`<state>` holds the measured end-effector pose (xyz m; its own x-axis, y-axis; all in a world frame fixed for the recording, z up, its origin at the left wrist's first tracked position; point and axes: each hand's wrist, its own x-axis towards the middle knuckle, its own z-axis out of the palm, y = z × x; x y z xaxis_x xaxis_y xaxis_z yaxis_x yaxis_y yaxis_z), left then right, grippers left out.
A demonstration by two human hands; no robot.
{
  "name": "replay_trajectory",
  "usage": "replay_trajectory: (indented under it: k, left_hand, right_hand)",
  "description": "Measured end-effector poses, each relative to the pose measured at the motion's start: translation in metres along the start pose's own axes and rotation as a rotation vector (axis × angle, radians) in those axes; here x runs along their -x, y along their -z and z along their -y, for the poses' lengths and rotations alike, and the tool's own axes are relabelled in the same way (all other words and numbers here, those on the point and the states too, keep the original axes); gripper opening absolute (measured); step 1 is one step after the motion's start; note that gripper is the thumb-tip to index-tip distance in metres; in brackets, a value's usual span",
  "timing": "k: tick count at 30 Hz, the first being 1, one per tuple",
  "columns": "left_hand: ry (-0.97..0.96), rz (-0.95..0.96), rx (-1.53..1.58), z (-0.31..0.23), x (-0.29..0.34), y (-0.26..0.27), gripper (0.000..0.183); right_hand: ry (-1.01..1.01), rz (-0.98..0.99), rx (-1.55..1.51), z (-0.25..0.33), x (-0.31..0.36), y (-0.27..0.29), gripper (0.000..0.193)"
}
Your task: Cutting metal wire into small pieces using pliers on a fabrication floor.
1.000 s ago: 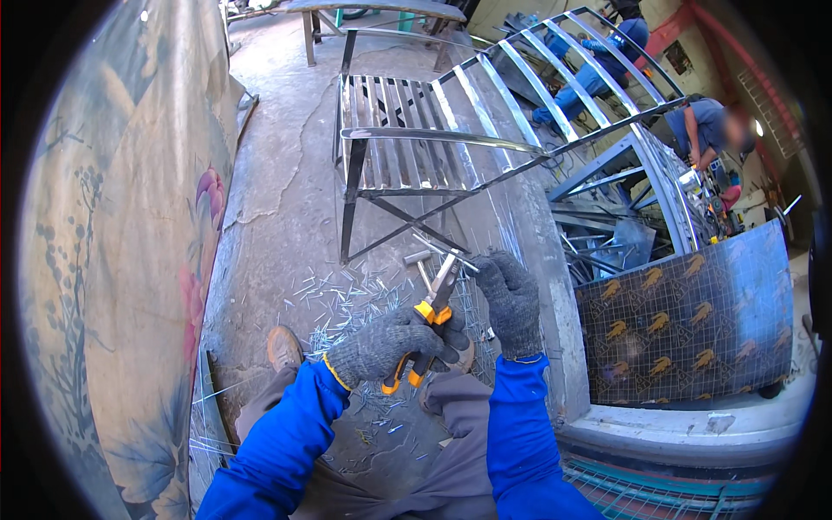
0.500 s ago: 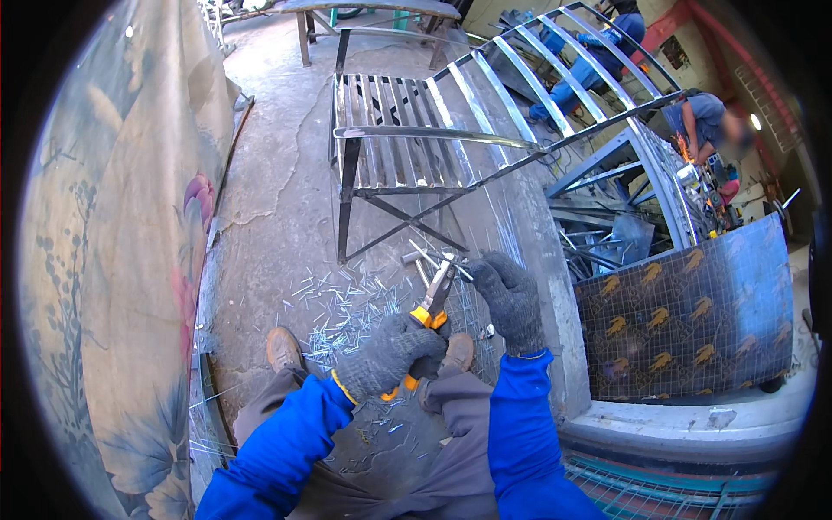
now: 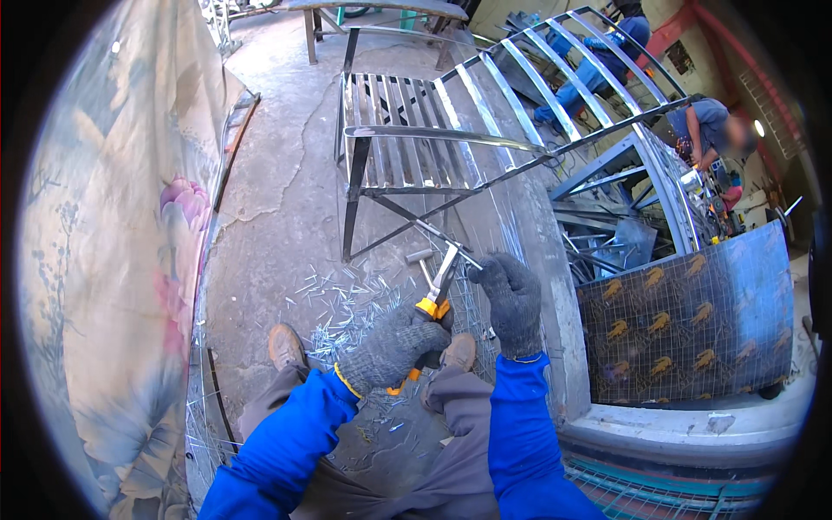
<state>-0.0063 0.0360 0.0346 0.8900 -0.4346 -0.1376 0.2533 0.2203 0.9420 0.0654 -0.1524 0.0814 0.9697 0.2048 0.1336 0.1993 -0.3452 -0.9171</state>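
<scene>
We find the left hand [image 3: 390, 351] gripping pliers [image 3: 444, 284], the right hand [image 3: 510, 302] pinching a thin rod [image 3: 465, 256] that lies across their tips; a loose pinch could let it slip.

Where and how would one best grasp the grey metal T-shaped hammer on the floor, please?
I'd take the grey metal T-shaped hammer by its slim handle, probably from above, on the camera's side: the handle extends that way from the crosswise head. Its near end hides behind the yellow-and-black pliers, so they may need moving aside.
</scene>
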Motion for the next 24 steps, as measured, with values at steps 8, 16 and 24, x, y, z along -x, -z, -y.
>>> replay_trajectory:
  k: [8,16,24]
  left_hand:
    - [0.147,0.411,0.929,-0.03,0.015,-0.034,0.028]
    - [0.205,0.151,0.587,-0.005,0.009,-0.002,0.067]
    - [0.123,0.052,0.649,-0.016,0.005,0.013,0.066]
  right_hand:
    - [-0.085,-0.072,-0.796,-0.037,-0.003,-0.024,0.017]
    - [-0.118,-0.182,-0.387,-0.006,-0.001,-0.019,0.028]
    - [-0.117,-0.122,-0.232,-0.014,-0.002,-0.002,0.023]
